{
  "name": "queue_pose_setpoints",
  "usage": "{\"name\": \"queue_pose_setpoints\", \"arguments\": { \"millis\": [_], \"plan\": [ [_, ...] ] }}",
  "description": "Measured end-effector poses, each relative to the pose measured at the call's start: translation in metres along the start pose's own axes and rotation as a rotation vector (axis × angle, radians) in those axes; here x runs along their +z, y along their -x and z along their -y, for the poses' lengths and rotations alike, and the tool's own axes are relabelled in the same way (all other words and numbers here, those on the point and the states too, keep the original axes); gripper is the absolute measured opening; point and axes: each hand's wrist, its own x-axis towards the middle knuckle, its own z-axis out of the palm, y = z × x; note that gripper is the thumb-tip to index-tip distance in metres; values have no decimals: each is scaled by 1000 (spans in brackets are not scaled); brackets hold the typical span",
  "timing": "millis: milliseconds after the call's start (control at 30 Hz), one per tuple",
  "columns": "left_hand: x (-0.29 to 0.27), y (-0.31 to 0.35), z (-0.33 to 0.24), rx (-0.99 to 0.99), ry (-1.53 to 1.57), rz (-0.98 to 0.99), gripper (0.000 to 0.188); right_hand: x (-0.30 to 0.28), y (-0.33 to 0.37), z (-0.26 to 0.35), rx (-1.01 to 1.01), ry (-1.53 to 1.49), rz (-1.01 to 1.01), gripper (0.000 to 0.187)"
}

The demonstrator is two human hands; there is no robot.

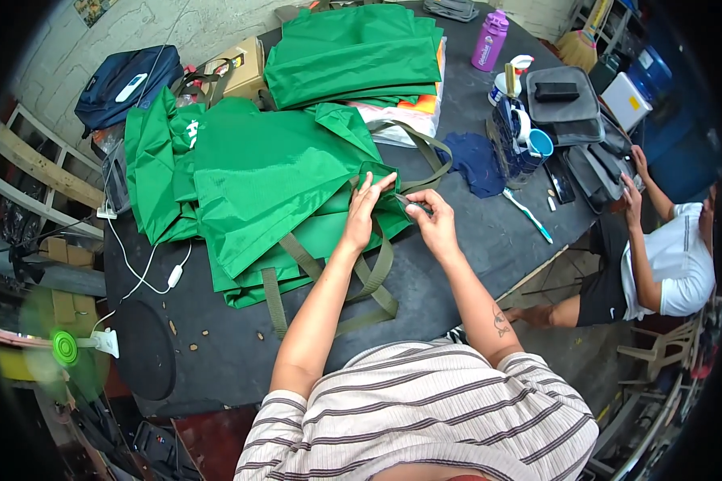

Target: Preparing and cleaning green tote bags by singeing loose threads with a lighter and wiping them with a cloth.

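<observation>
A green fabric bag (273, 172) with olive webbing handles (375, 276) lies across the middle of the table. At its right corner my left hand (363, 215) grips the bag's edge, fingers long over the cloth and the thumb partly hidden. My right hand (436, 226) is closed around a small dark tool with a metal tip (403, 200), which looks like thread snips. The tip points left and is close against the bag's corner, near my left fingertips. Whether it touches the cloth or a thread is too small to tell.
Folded green bags (353, 56) are stacked behind, with a purple bottle (489, 40) to their right. A dark blue cloth (475, 160), a toothbrush (528, 215) and a caddy (515, 144) sit rightward. A fan (64, 349) spins at left. A co-worker (666, 256) handles grey bags at right.
</observation>
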Motion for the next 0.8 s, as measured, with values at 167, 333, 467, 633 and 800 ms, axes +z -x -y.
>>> {"name": "queue_pose_setpoints", "arguments": {
  "millis": [167,333,467,633,800],
  "plan": [
    [2,-1,-2,18,27,-7,51,1,-2,-11,123,-183,1,16],
    [1,0,-10,53,7,7,51,0,-1,-11,154,-274,12,18],
    [8,3,-16,13,-152,-183,34,4,-1,-12,85,-164,-24,23],
    [21,-15,-49,85,-267,-253,37,16,-3,-22,188,-587,-53,55],
    [12,-35,-45,33,-453,0,31,17,-3,-15,227,-580,-27,55]
  ]
}}
